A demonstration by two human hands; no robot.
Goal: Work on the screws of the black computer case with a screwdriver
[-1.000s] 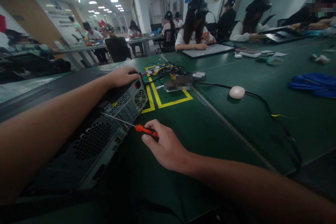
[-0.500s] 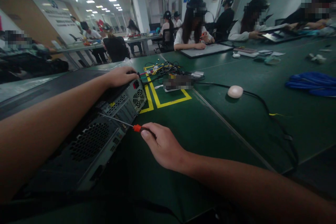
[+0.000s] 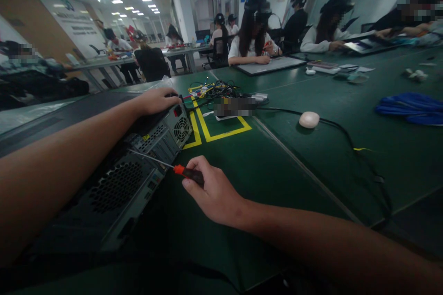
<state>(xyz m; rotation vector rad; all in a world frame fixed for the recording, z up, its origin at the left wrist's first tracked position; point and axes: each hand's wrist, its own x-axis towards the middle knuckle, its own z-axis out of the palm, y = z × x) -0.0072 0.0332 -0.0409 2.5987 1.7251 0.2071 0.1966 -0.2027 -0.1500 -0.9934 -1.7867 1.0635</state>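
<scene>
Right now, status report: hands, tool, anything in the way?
Left hand resting on top of computer case. Right hand gripping screwdriver, tip at the case's back panel. Cable bundle lies beyond the case, apart from the tool.

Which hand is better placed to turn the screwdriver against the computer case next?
Right, probably. The right hand grips the screwdriver by its handle, and the shaft tip reaches the computer case at its rear panel. The left hand rests on the case's far end and holds no tool.

Reaches far forward with left hand, palm down, arm straight. Clenches right hand (thumb forward), forearm low.
</scene>
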